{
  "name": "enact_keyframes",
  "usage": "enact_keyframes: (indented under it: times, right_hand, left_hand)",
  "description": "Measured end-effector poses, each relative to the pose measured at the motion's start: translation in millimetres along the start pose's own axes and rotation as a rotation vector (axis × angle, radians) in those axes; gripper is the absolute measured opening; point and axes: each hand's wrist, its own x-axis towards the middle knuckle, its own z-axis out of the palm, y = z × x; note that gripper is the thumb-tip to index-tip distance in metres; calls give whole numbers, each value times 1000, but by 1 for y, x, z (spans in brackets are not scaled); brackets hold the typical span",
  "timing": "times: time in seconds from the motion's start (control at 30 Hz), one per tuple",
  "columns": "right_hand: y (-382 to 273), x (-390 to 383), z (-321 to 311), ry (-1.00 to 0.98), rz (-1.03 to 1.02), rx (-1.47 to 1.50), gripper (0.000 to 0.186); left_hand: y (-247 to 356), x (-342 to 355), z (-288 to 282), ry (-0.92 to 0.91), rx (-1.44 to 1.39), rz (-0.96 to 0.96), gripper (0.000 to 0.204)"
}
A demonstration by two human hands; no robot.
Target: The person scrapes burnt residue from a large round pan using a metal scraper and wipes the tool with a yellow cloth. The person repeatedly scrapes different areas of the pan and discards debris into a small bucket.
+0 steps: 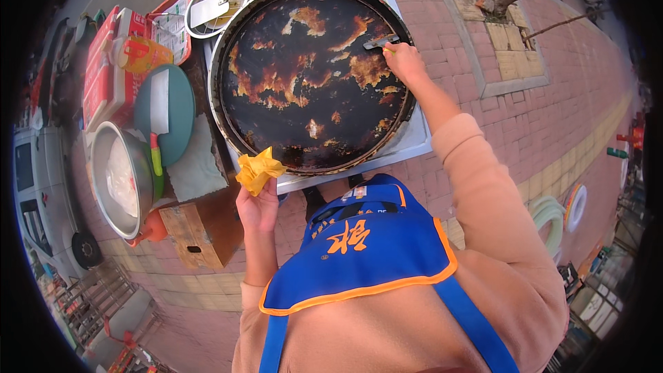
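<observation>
A wide round griddle pan (pixel 262 135) sits in front of me, its dark surface patched with brown and orange scorched areas. At its far right side my right hand (pixel 405 63) is closed round a scraper (pixel 378 42), whose flat metal blade lies against or just above the surface; I cannot tell which. My left hand (pixel 257 213) is beside the pan's near left edge, palm up. Its fingers hold a crumpled yellow cloth or paper (pixel 258 168), raised close to the rim.
Left of the pan are a green round board (pixel 181 110) with a cleaver (pixel 159 100) on it, a metal bowl (pixel 101 166) with something white inside, and red-and-white cartons (pixel 103 72). A steel basin (pixel 197 30) stands at the back left. A tree (pixel 507 4) grows at the right.
</observation>
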Motion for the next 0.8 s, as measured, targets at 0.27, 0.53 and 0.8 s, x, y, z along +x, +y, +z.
enact_keyframes:
  times: [0.27, 0.53, 0.8]
  right_hand:
    - [-5, 21, 5, 9, -43, 28, 27]
    - [-8, 51, -1, -36, -174, -11, 28]
    - [-17, 72, -6, -58, -226, -52, 29]
  left_hand:
    - [-2, -3, -3, -10, -20, 7, 39]
    - [-3, -9, -9, 110, -5, 49, 38]
    - [-12, -11, -16, 115, -39, 44, 38]
